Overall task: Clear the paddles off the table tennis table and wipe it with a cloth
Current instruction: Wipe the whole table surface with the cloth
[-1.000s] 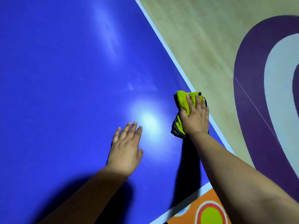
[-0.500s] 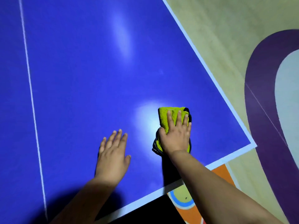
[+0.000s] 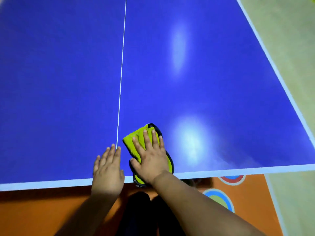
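Note:
The blue table tennis table [image 3: 213,86] fills most of the head view, with a thin white centre line running up it. A folded yellow-green cloth [image 3: 132,142] with a dark border lies on the table at its near white edge, just right of that line. My right hand [image 3: 150,155] presses flat on the cloth with straight, spread fingers. My left hand [image 3: 108,169] rests flat on the table beside it, fingertips at the centre line, heel over the near edge. No paddles are in view.
The table's right edge runs diagonally at the upper right, with pale wooden floor [image 3: 293,40] beyond it. Below the near edge lies an orange floor mat [image 3: 42,212] with coloured rings. My dark-clad legs [image 3: 141,215] stand against the table's end.
My right hand has slid the cloth leftwards along the near edge, from near the right side to beside the centre line. My left hand has stayed flat, now closer to the near edge.

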Available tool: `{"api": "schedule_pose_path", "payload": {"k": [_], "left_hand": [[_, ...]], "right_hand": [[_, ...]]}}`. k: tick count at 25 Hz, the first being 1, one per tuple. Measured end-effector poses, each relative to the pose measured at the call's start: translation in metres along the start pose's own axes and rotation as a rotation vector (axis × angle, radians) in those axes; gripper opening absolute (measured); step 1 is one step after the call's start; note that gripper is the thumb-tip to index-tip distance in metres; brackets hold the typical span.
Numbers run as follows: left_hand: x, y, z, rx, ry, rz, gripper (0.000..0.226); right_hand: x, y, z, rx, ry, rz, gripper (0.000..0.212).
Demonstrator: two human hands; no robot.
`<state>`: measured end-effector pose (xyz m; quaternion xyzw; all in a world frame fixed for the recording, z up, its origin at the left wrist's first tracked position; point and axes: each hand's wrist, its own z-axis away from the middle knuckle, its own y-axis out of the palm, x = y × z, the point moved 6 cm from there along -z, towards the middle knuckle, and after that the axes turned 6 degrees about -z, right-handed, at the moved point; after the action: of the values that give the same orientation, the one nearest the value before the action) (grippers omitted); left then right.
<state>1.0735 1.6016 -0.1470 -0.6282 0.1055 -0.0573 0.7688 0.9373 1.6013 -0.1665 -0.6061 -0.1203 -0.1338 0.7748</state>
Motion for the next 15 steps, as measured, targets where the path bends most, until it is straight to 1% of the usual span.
{"api": "schedule_pose_path", "payload": {"k": [3, 5, 8, 11, 14, 15], "left_hand": [[-0.018, 0.000, 0.014, -0.025, 0.020, -0.013, 0.079], [-0.049, -0.001, 0.018, -0.059, 0.075, -0.049, 0.078], [-0.111, -0.005, 0.015, -0.073, 0.128, -0.071, 0.079], [-0.199, -0.005, 0.014, -0.089, 0.198, -0.062, 0.080], [-0.319, 0.002, 0.020, -0.115, 0.303, -0.046, 0.078], [-0.358, 0.004, 0.024, -0.119, 0.330, -0.039, 0.078]], "right_hand": [[-0.004, 0.003, 0.025, -0.005, -0.119, -0.010, 0.069], [-0.036, -0.004, 0.044, -0.027, -0.097, -0.069, 0.068], [-0.115, -0.027, 0.074, -0.099, 0.036, -0.084, 0.068], [-0.221, -0.064, 0.112, -0.143, 0.188, -0.108, 0.068], [-0.338, -0.103, 0.159, -0.183, 0.303, -0.139, 0.073], [-0.373, -0.114, 0.174, -0.186, 0.336, -0.143, 0.071]]}}
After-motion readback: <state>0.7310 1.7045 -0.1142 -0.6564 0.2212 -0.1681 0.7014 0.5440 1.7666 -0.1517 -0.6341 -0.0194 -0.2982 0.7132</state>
